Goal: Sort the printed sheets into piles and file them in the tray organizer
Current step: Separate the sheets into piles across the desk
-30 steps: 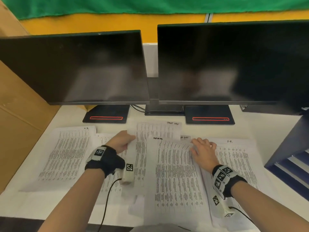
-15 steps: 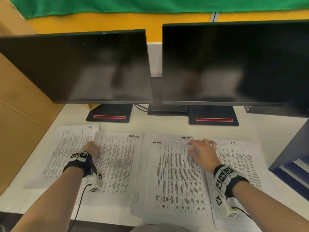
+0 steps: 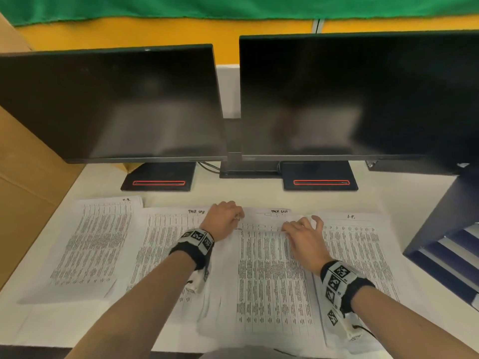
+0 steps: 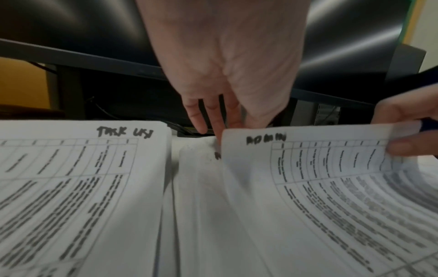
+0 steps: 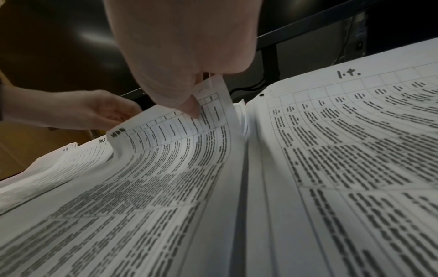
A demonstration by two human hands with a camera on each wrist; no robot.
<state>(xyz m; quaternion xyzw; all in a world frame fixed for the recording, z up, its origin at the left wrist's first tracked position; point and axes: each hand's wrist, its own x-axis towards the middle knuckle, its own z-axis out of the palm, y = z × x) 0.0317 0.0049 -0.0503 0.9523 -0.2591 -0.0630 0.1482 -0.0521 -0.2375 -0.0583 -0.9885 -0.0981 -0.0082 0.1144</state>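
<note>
Now, from your left: a cardboard box [image 3: 23, 177] stands at the desk's [image 3: 233, 195] edge. Beside it lies the H.R. pile [image 3: 96, 244], flat and untouched. Next comes the first task-list pile [image 3: 160, 242], its header plain in your left wrist view, with your left forearm crossing over its lower part.

Your left hand [image 3: 224, 221] sits at the top left corner of the lifted sheet [image 3: 267, 268], the one headed with a blurred word that looks like "admin". Its fingers [image 4: 211, 120] reach down behind that corner with the thumb in front; whether they actually pinch the paper you cannot tell from these views.

The sheet curls up off the middle pile, and a second task-list page [image 3: 274, 216] shows at the far edge beneath it.

Your right hand [image 3: 303, 234] has the sheet's top right corner pinched between thumb and fingers, clear in your right wrist view, where the corner bends upward.

Right of that lies the I.T. pile [image 3: 363, 250], flat, just beside the middle pile.

At the far right the tray organizer [image 3: 445, 242] stands dark blue at the desk's edge, white sheets showing on its shelves.

Behind the piles, two dark monitors [image 3: 111, 104] stand side by side.
</note>
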